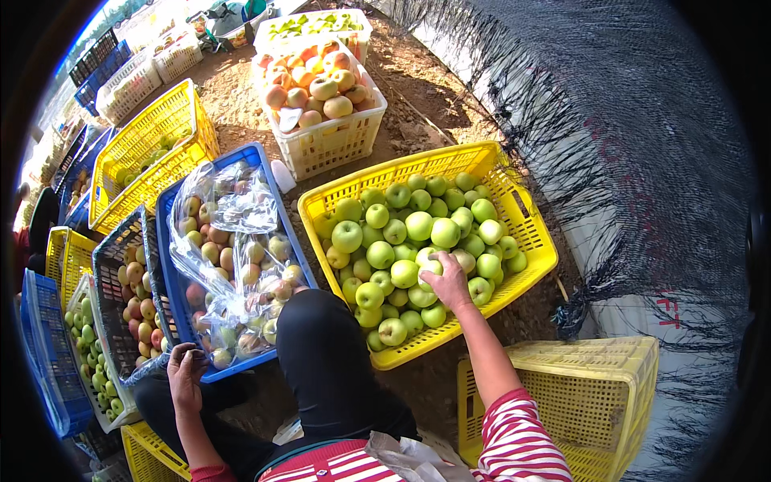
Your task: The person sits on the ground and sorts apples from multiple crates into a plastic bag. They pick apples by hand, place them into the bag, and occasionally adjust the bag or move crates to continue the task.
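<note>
My right hand (449, 283) has its fingers around a pale green apple (430, 276) on top of the heap. That heap of green apples (380, 255) fills most of a yellow plastic crate (391, 359), whose right end shows bare wall. My left hand (185, 376) hovers with curled fingers by the near left corner of a blue plastic crate (238, 369); whether anything small is between its fingertips cannot be told. Clear plastic film (247, 208) partly covers the reddish-yellow apples (226, 259) inside the blue crate.
A white crate (328, 150) of apples stands beyond. An empty yellow crate (566, 403) lies tipped at my right, beside dark netting (632, 150) over a pale sheet. At left are a dark crate (108, 289) and a yellow crate (144, 162), both holding apples.
</note>
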Demonstrator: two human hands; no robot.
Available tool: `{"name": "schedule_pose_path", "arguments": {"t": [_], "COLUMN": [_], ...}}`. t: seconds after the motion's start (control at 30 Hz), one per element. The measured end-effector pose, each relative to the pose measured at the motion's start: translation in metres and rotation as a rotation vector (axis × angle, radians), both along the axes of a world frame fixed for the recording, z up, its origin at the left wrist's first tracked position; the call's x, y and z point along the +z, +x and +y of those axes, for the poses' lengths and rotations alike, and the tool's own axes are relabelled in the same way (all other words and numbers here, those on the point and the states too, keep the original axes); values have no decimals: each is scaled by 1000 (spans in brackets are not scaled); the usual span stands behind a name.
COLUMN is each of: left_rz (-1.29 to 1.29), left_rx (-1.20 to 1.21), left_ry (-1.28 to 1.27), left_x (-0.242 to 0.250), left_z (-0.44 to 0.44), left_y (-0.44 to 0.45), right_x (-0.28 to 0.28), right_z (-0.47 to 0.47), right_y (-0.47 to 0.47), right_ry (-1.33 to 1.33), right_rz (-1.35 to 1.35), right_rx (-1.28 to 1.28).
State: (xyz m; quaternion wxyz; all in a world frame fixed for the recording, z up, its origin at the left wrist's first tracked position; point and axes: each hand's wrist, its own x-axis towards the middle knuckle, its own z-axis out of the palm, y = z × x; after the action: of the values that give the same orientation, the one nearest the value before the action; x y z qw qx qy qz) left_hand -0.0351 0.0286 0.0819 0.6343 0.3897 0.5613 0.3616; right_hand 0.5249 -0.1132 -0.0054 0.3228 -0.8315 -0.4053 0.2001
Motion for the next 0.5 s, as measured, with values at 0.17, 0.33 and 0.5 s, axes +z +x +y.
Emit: {"name": "schedule_pose_path", "arguments": {"t": [0.17, 0.33, 0.5], "left_rz": [49, 70, 110], "left_rx": [-79, -145, -171], "left_ry": [-23, -27, -26], "left_x": [-4, -5, -5], "left_z": [4, 3, 0], "left_y": [13, 18, 18], "right_x": [-13, -14, -22], "right_z": [-57, -61, -32], "right_y": [10, 26, 47], "right_ry": [-264, -308, -397], "right_rz": [-245, -106, -476], "right_rx": [-105, -83, -162]}}
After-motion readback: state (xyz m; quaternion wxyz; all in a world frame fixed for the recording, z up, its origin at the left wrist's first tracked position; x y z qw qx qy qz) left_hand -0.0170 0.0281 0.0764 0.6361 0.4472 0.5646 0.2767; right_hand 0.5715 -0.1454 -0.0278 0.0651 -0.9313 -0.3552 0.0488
